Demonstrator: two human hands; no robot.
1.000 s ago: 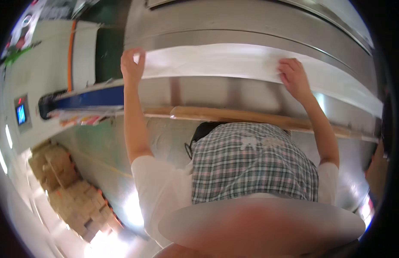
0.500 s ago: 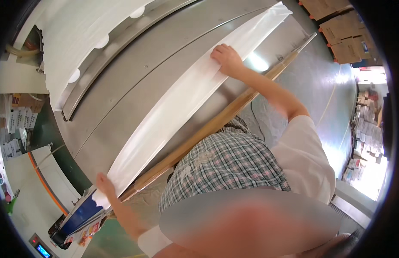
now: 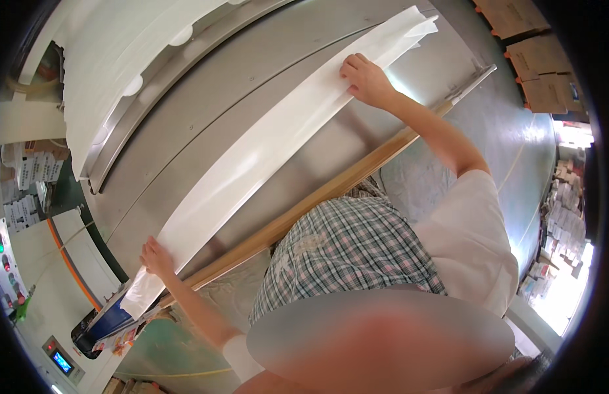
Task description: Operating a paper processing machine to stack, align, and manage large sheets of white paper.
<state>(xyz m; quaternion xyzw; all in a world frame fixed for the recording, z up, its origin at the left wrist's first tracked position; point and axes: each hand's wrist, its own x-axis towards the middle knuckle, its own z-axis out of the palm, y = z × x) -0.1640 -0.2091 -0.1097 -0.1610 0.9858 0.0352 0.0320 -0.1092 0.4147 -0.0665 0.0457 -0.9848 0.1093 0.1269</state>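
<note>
A long, glossy white sheet, possibly folded, lies as a narrow strip slantwise across a grey metal table. My left hand is closed on the strip near its lower-left end, fingers bent over the far edge. Farther up and to the right, my right hand grips the sheet with curled fingers, its wrist crossing the near edge. Beyond that hand, the strip's end splits into loose, creased layers. What lies under my fingertips is hidden.
A wooden bar runs along the table's near edge, against my checked apron. White sheeting hangs over a metal rail at upper left. Machine panels with buttons stand left. Cardboard boxes are stacked at upper right.
Both hands and the sheet have moved away from me, widening the gap to the wooden bar. The strip's far-right end now shows separated layers. The whole view has shifted slightly.
</note>
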